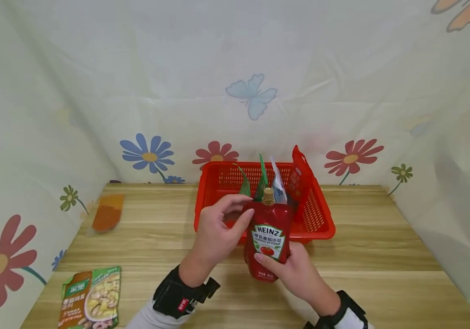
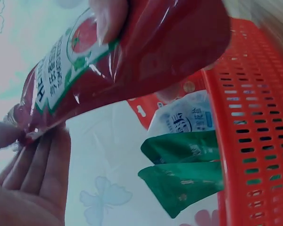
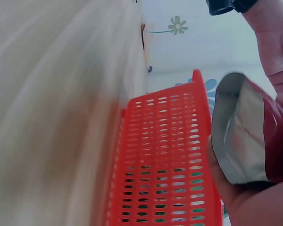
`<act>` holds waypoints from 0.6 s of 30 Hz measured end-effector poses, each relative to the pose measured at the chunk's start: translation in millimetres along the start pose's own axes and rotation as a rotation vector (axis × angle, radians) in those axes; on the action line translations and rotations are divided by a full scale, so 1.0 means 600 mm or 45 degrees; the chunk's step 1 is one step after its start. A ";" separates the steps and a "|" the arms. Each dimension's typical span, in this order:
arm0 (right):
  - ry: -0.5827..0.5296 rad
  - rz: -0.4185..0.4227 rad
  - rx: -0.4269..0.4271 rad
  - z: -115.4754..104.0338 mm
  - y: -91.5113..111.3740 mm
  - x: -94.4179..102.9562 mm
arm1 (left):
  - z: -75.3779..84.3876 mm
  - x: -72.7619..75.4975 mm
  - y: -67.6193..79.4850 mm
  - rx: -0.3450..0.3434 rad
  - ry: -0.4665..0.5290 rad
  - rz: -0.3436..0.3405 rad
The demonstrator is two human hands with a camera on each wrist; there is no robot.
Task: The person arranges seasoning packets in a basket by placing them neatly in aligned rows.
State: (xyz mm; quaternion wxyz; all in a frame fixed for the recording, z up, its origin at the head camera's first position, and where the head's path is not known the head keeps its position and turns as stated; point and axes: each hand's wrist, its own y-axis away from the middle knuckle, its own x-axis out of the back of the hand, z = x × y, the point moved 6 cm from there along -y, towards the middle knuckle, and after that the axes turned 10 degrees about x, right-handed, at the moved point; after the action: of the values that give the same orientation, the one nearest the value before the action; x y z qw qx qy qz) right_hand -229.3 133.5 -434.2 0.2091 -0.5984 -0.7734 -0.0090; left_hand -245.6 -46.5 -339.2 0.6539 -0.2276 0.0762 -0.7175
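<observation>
A red Heinz tomato ketchup pouch (image 1: 269, 269) with a gold cap is held upright in front of the red basket, its label facing the head camera. My left hand (image 1: 217, 228) pinches the pouch's upper left corner, beside the cap. Lower down, my right hand (image 1: 302, 272) grips the pouch from the right, thumb across the front near the label. In the right wrist view the pouch's silver bottom (image 3: 240, 127) shows above the right palm. The left wrist view has the left fingers (image 2: 35, 169) behind the pouch's cap end.
The red plastic basket (image 1: 199, 201) stands at the table's back. In it are green packets (image 1: 262, 178), a white packet (image 1: 278, 185) and a red packet (image 1: 299, 178), all upright. On the left lie a brown-and-green food packet (image 1: 91, 299) and a small orange-red sachet (image 1: 108, 214).
</observation>
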 end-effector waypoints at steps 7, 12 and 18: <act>0.056 0.167 0.144 -0.028 -0.013 0.012 | 0.033 0.010 0.005 -0.198 -0.249 0.333; 0.086 0.267 0.248 -0.052 -0.025 0.014 | 0.066 -0.003 0.015 -0.339 -0.567 0.435; 0.183 0.317 0.425 -0.076 -0.033 0.005 | 0.085 -0.026 0.017 -0.382 -0.645 0.376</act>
State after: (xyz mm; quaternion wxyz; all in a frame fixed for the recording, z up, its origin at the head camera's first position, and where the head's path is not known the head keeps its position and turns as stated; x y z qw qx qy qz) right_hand -234.3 118.8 -387.1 0.3594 -0.6442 -0.6674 0.1025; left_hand -214.2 -23.2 -301.5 0.7082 -0.4791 0.0479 -0.5164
